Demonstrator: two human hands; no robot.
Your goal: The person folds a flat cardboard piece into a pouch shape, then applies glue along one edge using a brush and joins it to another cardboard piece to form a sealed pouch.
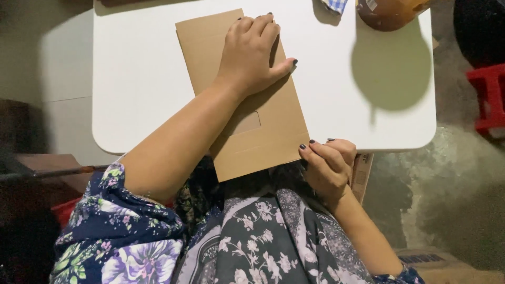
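Note:
A flat brown cardboard piece (273, 126) with a small rectangular cut-out lies on a white table (142, 79), its near end hanging over the table's front edge. My left hand (252, 52) lies palm down on the far half of the cardboard, fingers together and thumb out to the right. At the near right corner of the cardboard, my right hand (329, 165) curls its fingertips over the edge. Both hands have dark painted nails.
A round brown object (389, 13) sits at the table's far right, casting a round shadow. A blue checked cloth (335, 5) pokes in next to it. A red stool (489, 94) stands on the floor at right. My floral clothing fills the bottom.

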